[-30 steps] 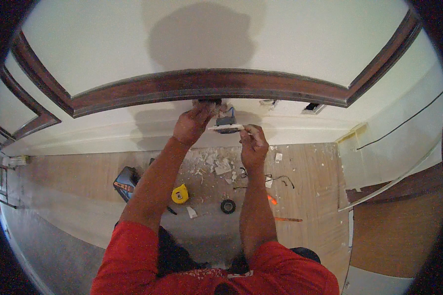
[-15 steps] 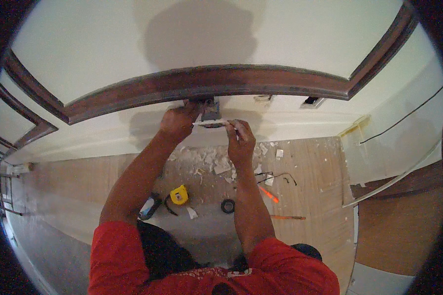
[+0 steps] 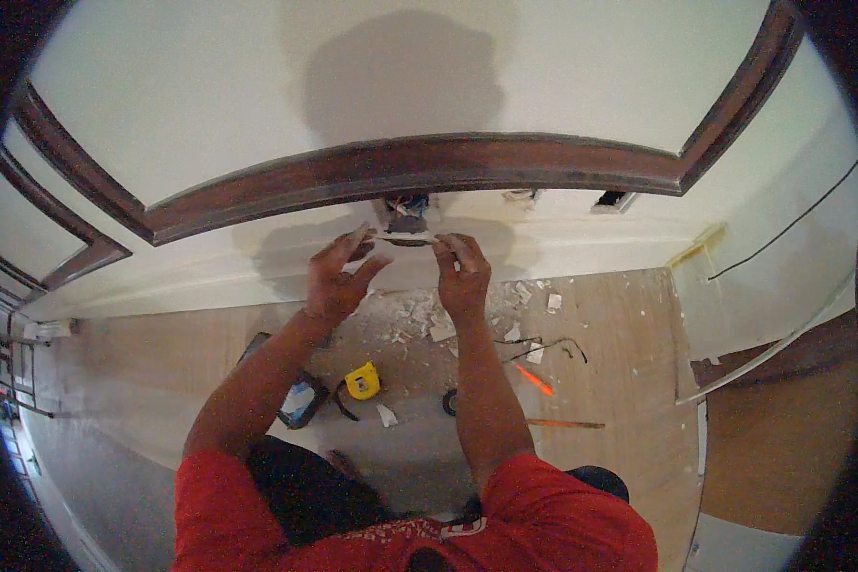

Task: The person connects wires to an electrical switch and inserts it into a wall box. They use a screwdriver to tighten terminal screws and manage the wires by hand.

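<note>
In the wall below the dark wood moulding is an electrical box opening (image 3: 408,205), with wires showing in it. Just in front of it is a thin white wall plate (image 3: 405,238), seen almost edge-on with a darker part under it. My right hand (image 3: 462,272) pinches the plate's right end between thumb and fingers. My left hand (image 3: 338,276) is at the plate's left end, thumb spread well away from the fingers. Whether its fingertips touch the plate I cannot tell.
Two more wall openings, one patchy (image 3: 520,198) and one dark (image 3: 613,201), lie to the right. Plaster debris (image 3: 419,310) litters the floor. Around me lie a yellow tape measure (image 3: 362,381), a black tape roll (image 3: 450,402), an orange tool (image 3: 534,379) and a thin wire (image 3: 567,345).
My left hand has come away from the box opening, down and slightly left, and its fingers have spread. The right hand keeps its pinch on the plate. My view has shifted slightly.
</note>
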A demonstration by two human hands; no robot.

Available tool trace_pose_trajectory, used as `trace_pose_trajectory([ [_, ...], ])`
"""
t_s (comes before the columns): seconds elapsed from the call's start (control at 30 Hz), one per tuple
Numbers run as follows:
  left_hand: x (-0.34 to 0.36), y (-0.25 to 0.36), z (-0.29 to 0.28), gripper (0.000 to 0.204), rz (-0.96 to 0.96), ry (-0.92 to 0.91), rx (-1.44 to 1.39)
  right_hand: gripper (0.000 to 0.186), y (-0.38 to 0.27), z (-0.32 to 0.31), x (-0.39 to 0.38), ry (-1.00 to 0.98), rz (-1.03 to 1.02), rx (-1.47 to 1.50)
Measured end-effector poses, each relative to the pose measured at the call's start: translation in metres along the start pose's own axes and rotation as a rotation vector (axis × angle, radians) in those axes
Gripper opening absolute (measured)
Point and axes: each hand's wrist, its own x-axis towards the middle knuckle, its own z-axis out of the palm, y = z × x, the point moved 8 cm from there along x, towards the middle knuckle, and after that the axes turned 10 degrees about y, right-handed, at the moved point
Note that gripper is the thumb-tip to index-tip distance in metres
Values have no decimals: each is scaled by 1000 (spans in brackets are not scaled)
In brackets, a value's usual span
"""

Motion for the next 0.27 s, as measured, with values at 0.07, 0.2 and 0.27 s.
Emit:
trace_pose_trajectory([
  [0.07,3,8,3,38,-142,90,-52,14,-1,3,-2,23,-4,65],
  [0.2,4,1,5,28,-302,102,-92,16,17,5,-7,7,81,87],
  [0.27,0,-17,2,28,-270,84,-62,16,16,12,-8,-30,102,80],
])
